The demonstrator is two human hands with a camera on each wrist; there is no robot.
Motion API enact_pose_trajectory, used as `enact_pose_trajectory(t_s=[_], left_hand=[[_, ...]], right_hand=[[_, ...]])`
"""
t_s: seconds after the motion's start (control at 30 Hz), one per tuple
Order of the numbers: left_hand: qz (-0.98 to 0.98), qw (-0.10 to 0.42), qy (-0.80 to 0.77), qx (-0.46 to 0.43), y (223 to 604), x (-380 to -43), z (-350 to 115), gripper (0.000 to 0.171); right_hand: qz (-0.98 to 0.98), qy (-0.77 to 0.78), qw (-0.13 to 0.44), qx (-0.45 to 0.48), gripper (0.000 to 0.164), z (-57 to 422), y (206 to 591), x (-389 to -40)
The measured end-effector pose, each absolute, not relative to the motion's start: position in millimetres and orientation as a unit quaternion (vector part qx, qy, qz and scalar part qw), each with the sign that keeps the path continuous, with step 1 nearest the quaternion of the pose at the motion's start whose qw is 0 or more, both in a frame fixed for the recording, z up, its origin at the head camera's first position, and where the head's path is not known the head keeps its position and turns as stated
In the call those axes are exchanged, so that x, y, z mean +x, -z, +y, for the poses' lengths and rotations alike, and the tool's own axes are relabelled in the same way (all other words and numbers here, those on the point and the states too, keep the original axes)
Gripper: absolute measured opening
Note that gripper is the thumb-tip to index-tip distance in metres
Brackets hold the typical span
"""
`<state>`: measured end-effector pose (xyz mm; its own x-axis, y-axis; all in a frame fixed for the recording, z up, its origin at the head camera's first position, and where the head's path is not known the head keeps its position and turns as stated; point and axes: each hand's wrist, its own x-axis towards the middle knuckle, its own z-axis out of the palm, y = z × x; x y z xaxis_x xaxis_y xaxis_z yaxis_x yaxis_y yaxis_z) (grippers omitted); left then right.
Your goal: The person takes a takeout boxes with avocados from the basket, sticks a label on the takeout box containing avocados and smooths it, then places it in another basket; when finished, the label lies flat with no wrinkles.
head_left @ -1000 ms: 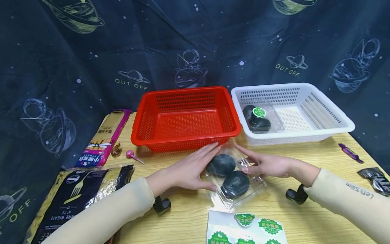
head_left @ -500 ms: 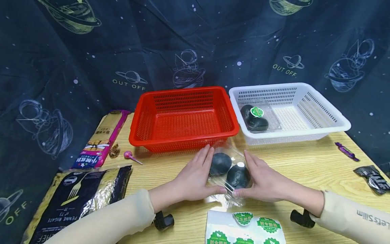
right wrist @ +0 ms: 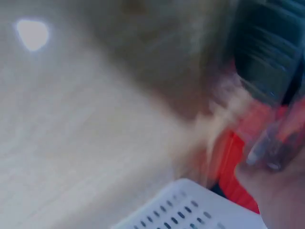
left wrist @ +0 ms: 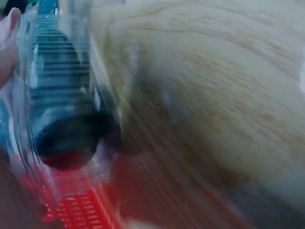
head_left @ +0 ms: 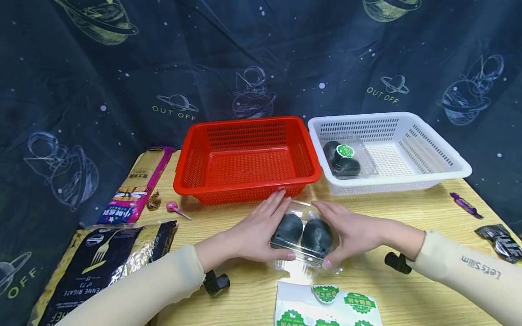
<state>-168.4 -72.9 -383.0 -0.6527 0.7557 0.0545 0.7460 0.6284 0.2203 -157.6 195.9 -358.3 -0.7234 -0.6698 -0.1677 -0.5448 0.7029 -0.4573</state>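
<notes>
A clear plastic clamshell box with two dark, egg-shaped items in it is held between both hands in front of the red basket. My left hand grips its left side, thumb along the near edge and fingers toward the far edge. On the opposite side my right hand grips it the same way. Blurred in the left wrist view, the box shows its ridged wall. Near the table's front lies a white sheet with green round stickers.
Behind the hands stand a red basket and a white basket, the latter holding a stickered box of dark items. Pasta bags, a pink lollipop and brown wrapper lie left; a purple candy and black packet lie right.
The box has turned from a slanted position to nearly square with the person. My right hand shifted from its right edge to wrap its side, while the left stayed close by.
</notes>
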Motion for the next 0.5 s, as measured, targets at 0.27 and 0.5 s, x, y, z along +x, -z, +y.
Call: enact_pose_trajectory(t_s=[0.27, 0.5], left_hand=[[0.926, 0.027, -0.129, 0.353, 384.7, -155.4, -72.1, 0.116], [0.94, 0.018, -0.153, 0.305, 385.2, -141.6, -67.3, 0.118]], right_hand=[[0.901, 0.188, 0.167, -0.355, 0.128, 199.1, 352.0, -167.8], [0.907, 0.202, 0.126, -0.347, 0.128, 205.0, 363.9, -163.0]])
